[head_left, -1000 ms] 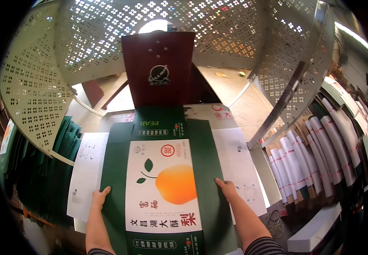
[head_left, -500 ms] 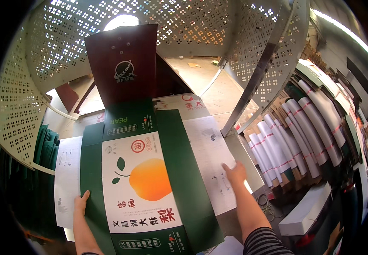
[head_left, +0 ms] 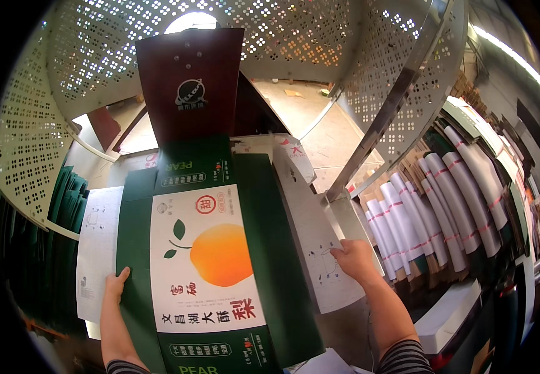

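Carton blank [head_left: 214,262], green with an orange pear printed on it, lies flat along the bench. The left hand [head_left: 117,283] stays spread open on its left edge, while the right hand [head_left: 354,258] has slid off its right edge onto the white flap [head_left: 320,249], fingers resting open.

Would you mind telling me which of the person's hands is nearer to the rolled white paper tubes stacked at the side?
Right. The right hand rests on the box's white side flap, just beside the rolled white tubes; the left hand holds the flat green box at its far, opposite edge.
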